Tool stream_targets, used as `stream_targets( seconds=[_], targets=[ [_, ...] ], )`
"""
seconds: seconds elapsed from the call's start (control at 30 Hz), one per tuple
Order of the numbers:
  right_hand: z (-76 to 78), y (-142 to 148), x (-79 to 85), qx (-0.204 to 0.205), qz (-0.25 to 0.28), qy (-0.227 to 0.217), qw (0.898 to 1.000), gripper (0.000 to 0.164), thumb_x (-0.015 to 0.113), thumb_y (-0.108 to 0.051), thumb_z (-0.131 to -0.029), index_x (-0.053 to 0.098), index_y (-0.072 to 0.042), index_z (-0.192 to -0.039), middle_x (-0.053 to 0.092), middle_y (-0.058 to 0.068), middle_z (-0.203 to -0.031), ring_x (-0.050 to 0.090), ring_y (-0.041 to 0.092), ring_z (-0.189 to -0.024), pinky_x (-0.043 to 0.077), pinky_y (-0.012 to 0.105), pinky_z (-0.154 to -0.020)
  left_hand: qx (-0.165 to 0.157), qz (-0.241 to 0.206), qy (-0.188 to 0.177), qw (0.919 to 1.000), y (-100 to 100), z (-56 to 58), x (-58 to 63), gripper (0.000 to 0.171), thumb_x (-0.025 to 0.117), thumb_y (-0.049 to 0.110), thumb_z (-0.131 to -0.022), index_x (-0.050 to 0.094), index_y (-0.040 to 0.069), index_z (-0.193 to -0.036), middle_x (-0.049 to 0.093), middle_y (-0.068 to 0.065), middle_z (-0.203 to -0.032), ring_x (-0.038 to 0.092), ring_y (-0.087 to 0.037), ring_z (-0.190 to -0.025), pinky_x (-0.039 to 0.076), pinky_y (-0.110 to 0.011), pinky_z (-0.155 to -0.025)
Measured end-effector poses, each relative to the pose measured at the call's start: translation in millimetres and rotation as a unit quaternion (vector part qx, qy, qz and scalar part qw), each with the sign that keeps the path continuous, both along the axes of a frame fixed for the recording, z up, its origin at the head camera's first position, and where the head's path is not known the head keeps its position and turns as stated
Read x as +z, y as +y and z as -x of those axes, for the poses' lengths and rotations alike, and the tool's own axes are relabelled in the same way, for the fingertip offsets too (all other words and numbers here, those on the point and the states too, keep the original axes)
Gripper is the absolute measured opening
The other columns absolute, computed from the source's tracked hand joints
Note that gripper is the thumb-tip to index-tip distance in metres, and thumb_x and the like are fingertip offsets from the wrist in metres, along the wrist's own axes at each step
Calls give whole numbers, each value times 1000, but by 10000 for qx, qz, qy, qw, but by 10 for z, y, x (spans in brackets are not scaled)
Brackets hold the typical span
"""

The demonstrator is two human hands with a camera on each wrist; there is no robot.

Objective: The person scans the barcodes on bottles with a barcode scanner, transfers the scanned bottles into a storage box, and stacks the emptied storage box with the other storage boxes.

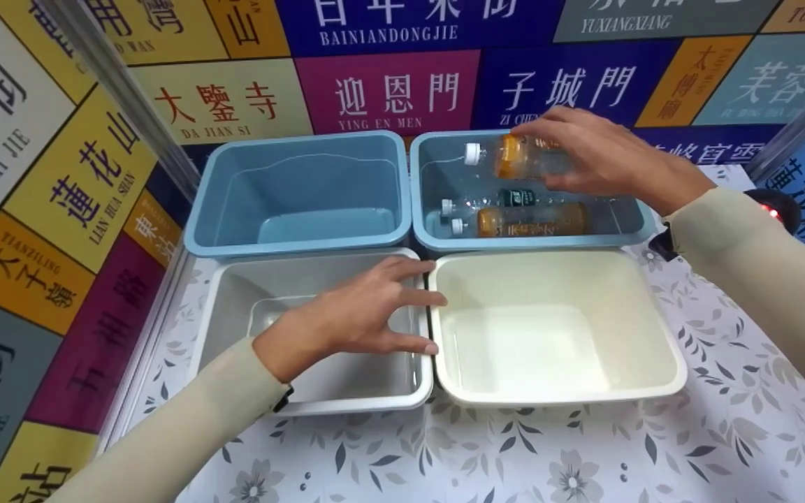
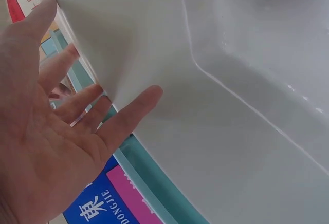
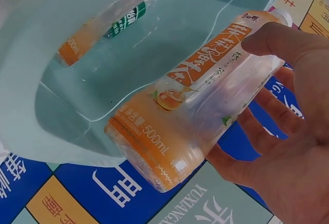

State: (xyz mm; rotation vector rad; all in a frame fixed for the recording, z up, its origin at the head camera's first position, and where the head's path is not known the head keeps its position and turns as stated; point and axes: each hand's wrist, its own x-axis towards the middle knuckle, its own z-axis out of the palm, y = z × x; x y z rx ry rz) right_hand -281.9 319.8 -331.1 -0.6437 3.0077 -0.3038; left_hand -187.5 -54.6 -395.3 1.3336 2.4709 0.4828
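Observation:
My right hand (image 1: pixel 595 155) grips an empty plastic tea bottle (image 1: pixel 513 156) with an orange label and white cap, above the back right blue bin (image 1: pixel 528 243). In the right wrist view, the thumb and fingers curl round the tea bottle (image 3: pixel 190 95). Inside that bin lie a second orange-labelled bottle (image 1: pixel 535 221) and a clear bottle with a green label (image 1: pixel 516 198). My left hand (image 1: pixel 357 311) is over the front left grey bin (image 1: pixel 318 403), fingers spread, fingertips at its right rim. Nothing is in the left hand (image 2: pixel 56 126).
A second blue bin (image 1: pixel 298 247) stands at back left, and a cream bin (image 1: pixel 560 398) at front right. The grey bin holds something clear, partly hidden by my left arm. Lettered panels (image 1: pixel 388 91) rise behind the bins; a floral cloth (image 1: pixel 500 454) covers the table.

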Motion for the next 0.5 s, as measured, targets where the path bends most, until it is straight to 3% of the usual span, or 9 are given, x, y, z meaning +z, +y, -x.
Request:
stream_targets(
  seconds=[0.5],
  targets=[
    [97,7,-85,-84,-14,-27,10000,80,79,-12,-97,43,-28,-167,46,21,-164,42,50,-149,38,78,-118,31,96,-2,9999,8,5,6,69,77,64,-93,66,28,-152,37,-12,-176,31,-34,-164,40,-53,-129]
  ],
)
